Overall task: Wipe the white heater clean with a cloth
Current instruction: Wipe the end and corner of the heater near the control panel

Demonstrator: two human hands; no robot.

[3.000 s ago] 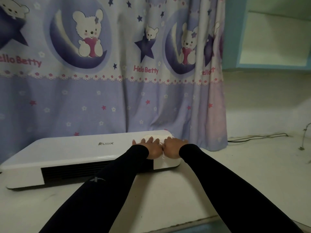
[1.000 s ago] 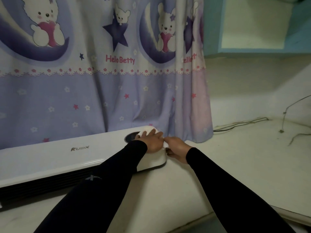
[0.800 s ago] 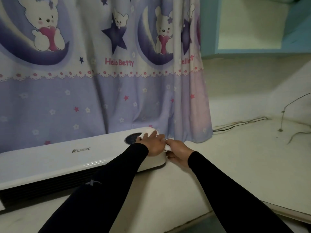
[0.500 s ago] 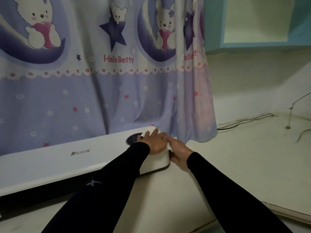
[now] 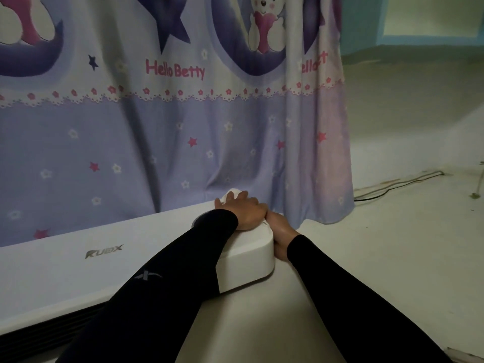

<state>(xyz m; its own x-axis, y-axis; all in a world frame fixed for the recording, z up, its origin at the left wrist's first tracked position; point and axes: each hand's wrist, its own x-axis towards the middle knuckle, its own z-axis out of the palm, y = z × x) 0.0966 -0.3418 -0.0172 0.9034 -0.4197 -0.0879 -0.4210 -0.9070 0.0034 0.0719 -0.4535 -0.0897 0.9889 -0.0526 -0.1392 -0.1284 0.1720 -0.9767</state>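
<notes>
With flat fingers the left hand [image 5: 242,212] presses a white cloth [image 5: 232,193] on the heater [image 5: 104,260], while the fingers of the right hand [image 5: 280,229] are hidden.

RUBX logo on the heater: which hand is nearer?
Left. The left hand rests on the heater top, right of the RUBX logo; the right hand lies farther right, against the heater's end.
</notes>
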